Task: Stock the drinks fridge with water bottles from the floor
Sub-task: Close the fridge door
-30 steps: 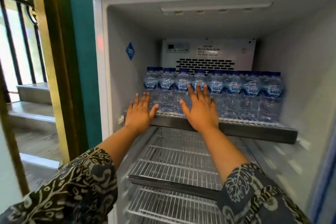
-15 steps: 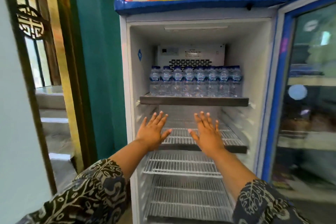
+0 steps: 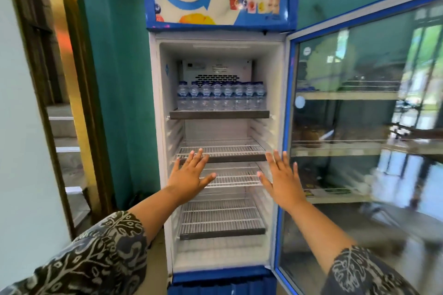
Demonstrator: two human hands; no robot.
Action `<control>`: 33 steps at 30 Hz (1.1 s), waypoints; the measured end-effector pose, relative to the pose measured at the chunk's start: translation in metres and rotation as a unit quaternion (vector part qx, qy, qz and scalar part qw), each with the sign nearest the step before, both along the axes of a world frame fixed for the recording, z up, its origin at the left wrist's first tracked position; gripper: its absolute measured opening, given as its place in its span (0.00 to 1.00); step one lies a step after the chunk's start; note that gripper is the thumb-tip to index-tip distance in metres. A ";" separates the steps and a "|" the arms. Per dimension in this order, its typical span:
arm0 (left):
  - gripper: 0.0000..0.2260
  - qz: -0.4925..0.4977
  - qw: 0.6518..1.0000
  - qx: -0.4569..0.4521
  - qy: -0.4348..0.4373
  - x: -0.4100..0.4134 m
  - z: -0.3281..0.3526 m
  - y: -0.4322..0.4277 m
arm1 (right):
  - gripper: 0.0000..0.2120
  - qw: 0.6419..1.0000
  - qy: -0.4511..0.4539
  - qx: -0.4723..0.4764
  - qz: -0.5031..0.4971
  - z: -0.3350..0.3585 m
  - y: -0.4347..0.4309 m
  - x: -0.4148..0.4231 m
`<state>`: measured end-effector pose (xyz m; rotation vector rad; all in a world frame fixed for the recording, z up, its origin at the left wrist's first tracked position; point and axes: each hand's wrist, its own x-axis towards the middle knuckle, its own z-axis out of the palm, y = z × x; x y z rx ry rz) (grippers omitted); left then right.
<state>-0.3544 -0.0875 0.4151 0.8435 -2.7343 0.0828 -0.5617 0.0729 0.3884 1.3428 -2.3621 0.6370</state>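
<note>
The drinks fridge (image 3: 157,127) stands open straight ahead, white inside with a blue sign on top. A row of small water bottles (image 3: 221,94) with blue caps and labels fills the top shelf (image 3: 219,114). Three wire shelves below it, such as the second one (image 3: 223,151), hold nothing. My left hand (image 3: 190,173) is stretched out in front of the fridge's left side, fingers spread, holding nothing. My right hand (image 3: 281,178) is held out near the right edge of the opening, fingers apart and empty. No bottles on the floor are in view.
The glass door (image 3: 359,127) with a blue frame hangs open to the right, reflecting the room. A teal wall (image 3: 115,79) is left of the fridge. Further left, a gold-framed doorway (image 3: 81,79) opens onto steps (image 3: 67,146).
I have backed away from the fridge: both hands left the top shelf's front edge and bottles and now hover apart, lower, in front of the opening. The whole fridge and door came into view.
</note>
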 end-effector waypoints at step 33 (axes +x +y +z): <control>0.29 -0.135 0.979 -0.038 0.151 -0.235 0.029 0.364 | 0.49 0.982 -0.013 -0.184 0.037 0.049 0.341 -0.231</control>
